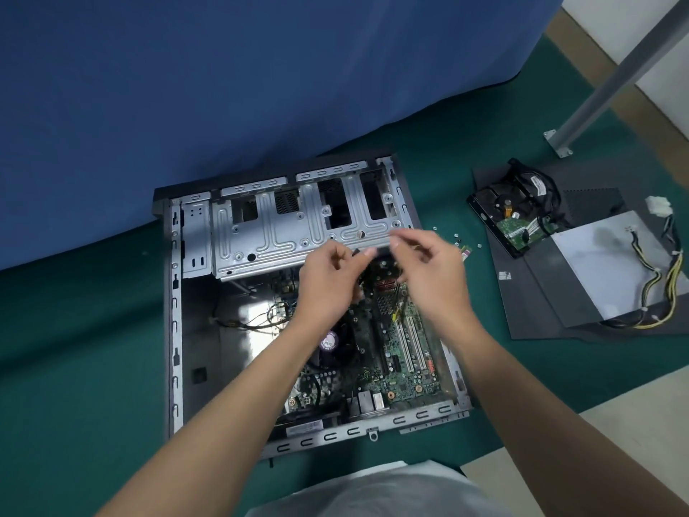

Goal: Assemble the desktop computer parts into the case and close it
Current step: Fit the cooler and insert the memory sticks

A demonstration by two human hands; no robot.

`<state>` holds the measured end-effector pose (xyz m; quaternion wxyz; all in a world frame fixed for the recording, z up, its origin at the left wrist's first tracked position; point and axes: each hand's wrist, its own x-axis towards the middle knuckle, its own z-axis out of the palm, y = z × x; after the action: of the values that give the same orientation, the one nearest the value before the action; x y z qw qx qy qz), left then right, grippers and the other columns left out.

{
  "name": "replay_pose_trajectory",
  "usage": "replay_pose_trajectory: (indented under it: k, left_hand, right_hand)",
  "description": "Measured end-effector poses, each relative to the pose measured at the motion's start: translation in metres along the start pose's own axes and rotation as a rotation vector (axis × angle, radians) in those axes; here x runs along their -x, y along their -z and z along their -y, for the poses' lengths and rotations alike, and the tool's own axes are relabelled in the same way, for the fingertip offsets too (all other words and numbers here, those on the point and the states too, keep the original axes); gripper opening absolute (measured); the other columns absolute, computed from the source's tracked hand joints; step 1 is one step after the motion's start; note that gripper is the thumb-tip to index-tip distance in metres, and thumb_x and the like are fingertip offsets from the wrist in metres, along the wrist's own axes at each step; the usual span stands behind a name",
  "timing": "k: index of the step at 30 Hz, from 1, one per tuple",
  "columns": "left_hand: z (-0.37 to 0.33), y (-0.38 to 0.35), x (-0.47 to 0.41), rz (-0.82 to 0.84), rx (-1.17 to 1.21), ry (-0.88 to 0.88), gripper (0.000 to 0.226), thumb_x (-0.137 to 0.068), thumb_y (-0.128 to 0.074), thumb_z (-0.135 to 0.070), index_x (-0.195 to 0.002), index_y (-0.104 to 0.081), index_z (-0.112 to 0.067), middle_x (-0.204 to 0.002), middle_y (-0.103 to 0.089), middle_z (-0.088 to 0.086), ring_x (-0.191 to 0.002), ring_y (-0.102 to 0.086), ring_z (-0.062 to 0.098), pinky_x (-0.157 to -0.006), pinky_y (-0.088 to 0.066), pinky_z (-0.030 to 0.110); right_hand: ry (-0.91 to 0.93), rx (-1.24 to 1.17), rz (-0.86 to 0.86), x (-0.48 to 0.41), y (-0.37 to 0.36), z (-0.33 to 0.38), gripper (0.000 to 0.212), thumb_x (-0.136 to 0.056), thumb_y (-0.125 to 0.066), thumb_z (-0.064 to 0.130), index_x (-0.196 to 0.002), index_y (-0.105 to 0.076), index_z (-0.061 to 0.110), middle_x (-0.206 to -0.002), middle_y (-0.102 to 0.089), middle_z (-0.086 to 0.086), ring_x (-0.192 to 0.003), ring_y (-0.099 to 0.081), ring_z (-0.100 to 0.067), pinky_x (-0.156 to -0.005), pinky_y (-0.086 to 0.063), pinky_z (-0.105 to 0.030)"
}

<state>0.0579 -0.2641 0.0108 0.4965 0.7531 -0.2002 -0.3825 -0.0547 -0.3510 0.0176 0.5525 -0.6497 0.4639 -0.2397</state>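
Note:
The open computer case [175,330] lies flat on the green floor, its metal drive cage [283,225] at the far end. The green motherboard [402,352] with its CPU fan [335,343] sits inside. My left hand [328,281] and my right hand [432,270] are raised together over the motherboard's far end, below the cage. Between their fingertips they pinch a small dark part [367,251], blurred by motion; what it is I cannot tell.
On a dark side panel [537,307] to the right lie a hard drive [510,214] with black cables and a grey power supply [604,263] with yellow-black wires. Several small screws [456,236] are scattered beside the case. A blue curtain [186,87] hangs behind; a metal leg [596,91] stands far right.

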Motion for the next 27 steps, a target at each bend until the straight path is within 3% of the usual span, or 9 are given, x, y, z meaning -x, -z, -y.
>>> replay_pose_trajectory:
  k: [1, 3, 5, 8, 11, 15, 21, 24, 27]
  left_hand:
    - [0.004, -0.004, -0.001, 0.0, -0.084, -0.021, 0.031, -0.087, -0.071, -0.032, -0.077, -0.054, -0.009, -0.059, -0.059, 0.005, -0.042, -0.055, 0.015, -0.048, -0.046, 0.026]
    - [0.012, -0.01, -0.004, 0.031, -0.224, -0.058, 0.022, -0.086, -0.073, -0.029, -0.084, -0.057, -0.012, -0.065, -0.064, 0.001, -0.04, -0.058, 0.009, -0.044, -0.046, 0.017]
    - [0.02, -0.014, -0.009, 0.073, -0.377, -0.117, 0.023, -0.088, -0.07, -0.026, -0.106, -0.064, -0.012, -0.082, -0.07, 0.004, -0.052, -0.064, 0.01, -0.057, -0.053, 0.018]
    - [0.032, -0.016, -0.019, 0.187, -0.636, -0.248, 0.039, -0.096, -0.059, -0.016, -0.132, -0.055, -0.002, -0.099, -0.07, 0.018, -0.084, -0.069, 0.025, -0.079, -0.049, 0.028]
    - [0.04, -0.02, -0.031, 0.307, -0.755, -0.307, 0.032, -0.096, -0.055, -0.002, -0.128, -0.056, 0.003, -0.11, -0.067, 0.023, -0.107, -0.063, 0.033, -0.082, -0.044, 0.028]
    - [0.046, -0.025, -0.053, 0.411, -0.772, -0.216, 0.023, -0.093, -0.048, 0.004, -0.112, -0.06, 0.0, -0.109, -0.064, 0.019, -0.101, -0.062, 0.036, -0.078, -0.049, 0.034]
    - [0.052, -0.034, -0.08, 0.429, -0.773, -0.052, 0.051, -0.095, -0.039, -0.007, -0.145, -0.038, -0.018, -0.141, -0.049, 0.017, -0.121, -0.052, 0.036, -0.087, -0.039, 0.032]
    - [0.053, -0.045, -0.086, 0.418, -0.741, -0.027, 0.045, -0.1, -0.04, -0.014, -0.145, -0.037, -0.015, -0.139, -0.049, 0.019, -0.117, -0.053, 0.037, -0.086, -0.039, 0.033]
    - [0.053, -0.053, -0.088, 0.391, -0.746, 0.05, 0.036, -0.099, -0.04, -0.013, -0.134, -0.044, -0.005, -0.122, -0.054, 0.022, -0.113, -0.054, 0.039, -0.08, -0.035, 0.032]
  right_hand:
    - [-0.025, -0.003, -0.089, -0.003, 0.007, -0.002, 0.013, -0.094, -0.058, 0.025, -0.1, -0.069, 0.028, -0.101, -0.065, 0.001, -0.074, -0.063, -0.007, -0.064, -0.052, -0.023]
    - [-0.022, 0.165, -0.269, -0.011, 0.018, -0.009, 0.019, -0.097, -0.051, 0.026, -0.101, -0.068, 0.023, -0.098, -0.063, 0.0, -0.083, -0.065, -0.018, -0.077, -0.05, -0.032]
    - [-0.004, 0.394, -0.293, -0.017, 0.024, -0.016, 0.029, -0.099, -0.044, 0.031, -0.107, -0.066, 0.014, -0.1, -0.061, -0.003, -0.097, -0.057, -0.025, -0.086, -0.041, -0.035]
    - [-0.054, 0.59, -0.198, -0.019, 0.02, -0.028, 0.046, -0.101, -0.032, 0.042, -0.104, -0.062, 0.008, -0.103, -0.059, -0.009, -0.101, -0.052, -0.028, -0.081, -0.039, -0.036]
    - [-0.073, 0.673, -0.246, -0.018, 0.016, -0.034, 0.053, -0.1, -0.026, 0.05, -0.097, -0.059, 0.008, -0.101, -0.058, -0.009, -0.095, -0.054, -0.031, -0.076, -0.039, -0.04]
    - [-0.1, 0.724, -0.253, -0.023, 0.014, -0.035, 0.055, -0.098, -0.024, 0.055, -0.091, -0.056, 0.01, -0.099, -0.059, -0.007, -0.091, -0.055, -0.031, -0.076, -0.04, -0.043]
    - [-0.132, 0.718, -0.262, -0.024, 0.014, -0.035, 0.052, -0.096, -0.026, 0.057, -0.086, -0.055, 0.015, -0.092, -0.058, -0.003, -0.083, -0.05, -0.026, -0.076, -0.041, -0.043]
    - [-0.141, 0.726, -0.258, -0.025, 0.014, -0.034, 0.049, -0.097, -0.027, 0.056, -0.081, -0.052, 0.017, -0.089, -0.058, -0.001, -0.082, -0.051, -0.025, -0.076, -0.042, -0.043]
    - [-0.151, 0.743, -0.258, -0.026, 0.013, -0.035, 0.05, -0.096, -0.026, 0.057, -0.079, -0.052, 0.019, -0.087, -0.059, -0.001, -0.081, -0.053, -0.025, -0.075, -0.042, -0.042]
